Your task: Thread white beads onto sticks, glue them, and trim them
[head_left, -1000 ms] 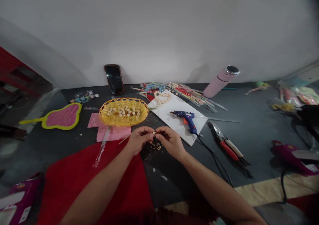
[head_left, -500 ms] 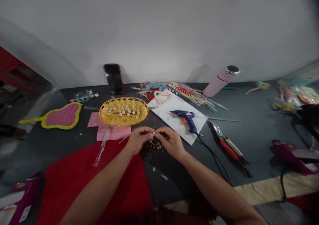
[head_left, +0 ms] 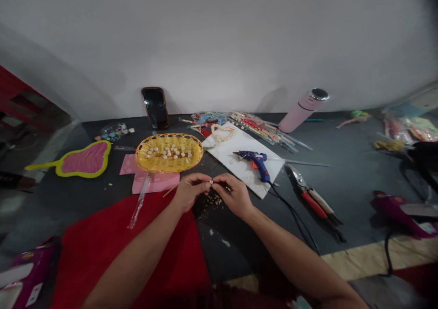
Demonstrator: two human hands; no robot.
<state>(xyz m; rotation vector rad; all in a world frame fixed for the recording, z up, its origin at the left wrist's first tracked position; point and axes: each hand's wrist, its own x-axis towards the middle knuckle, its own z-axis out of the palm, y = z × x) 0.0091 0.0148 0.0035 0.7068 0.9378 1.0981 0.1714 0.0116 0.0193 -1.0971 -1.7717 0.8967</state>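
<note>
A small pale piece [head_left: 211,182] is pinched between the fingertips of my left hand [head_left: 191,191] and my right hand [head_left: 235,195], which meet over the dark table. It is too small to make out fully, but looks like the cream pieces in the yellow wicker basket [head_left: 167,168]. Behind my left hand a thin wooden stick [head_left: 170,190] pokes out; whether that hand holds it I cannot tell. Beneath my fingers lie several loose pale bits [head_left: 214,201]. A blue glue gun [head_left: 257,159] rests on a white board [head_left: 229,153] beyond my right hand.
Red-handled pruning shears [head_left: 313,199] and the glue gun's cord lie to the right. A pink flask [head_left: 301,112], bundled sticks [head_left: 260,128] and a phone [head_left: 155,108] are along the wall. Red felt [head_left: 102,236] spreads under my left arm; a pink-and-yellow paddle [head_left: 84,159] lies left.
My right thumb and fingers have shifted slightly around the small pale piece. Both hands stay in nearly the same place, and the things on the table have not moved.
</note>
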